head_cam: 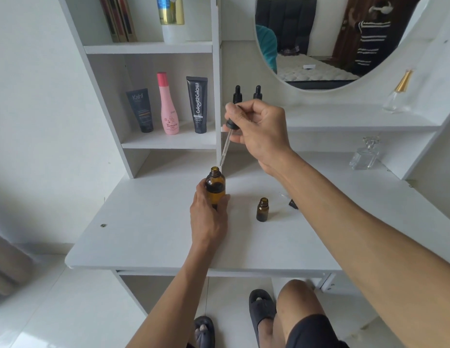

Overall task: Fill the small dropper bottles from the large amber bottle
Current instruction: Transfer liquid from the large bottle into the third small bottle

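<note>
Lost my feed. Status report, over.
Left hand grips big bottle, uncapped. Right hand holds dropper above its mouth. Small bottle open, path clear.

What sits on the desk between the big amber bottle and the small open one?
Nothing: in the head view the white desk is bare between the big amber bottle, gripped by the left hand, and the small open bottle.

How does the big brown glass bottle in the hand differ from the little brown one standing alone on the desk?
The large amber glass bottle is taller and wider; the small amber glass bottle is short and slim. The left hand grips the large one; nothing touches the small one. Both stand upright, uncapped, on the white desk.
</note>
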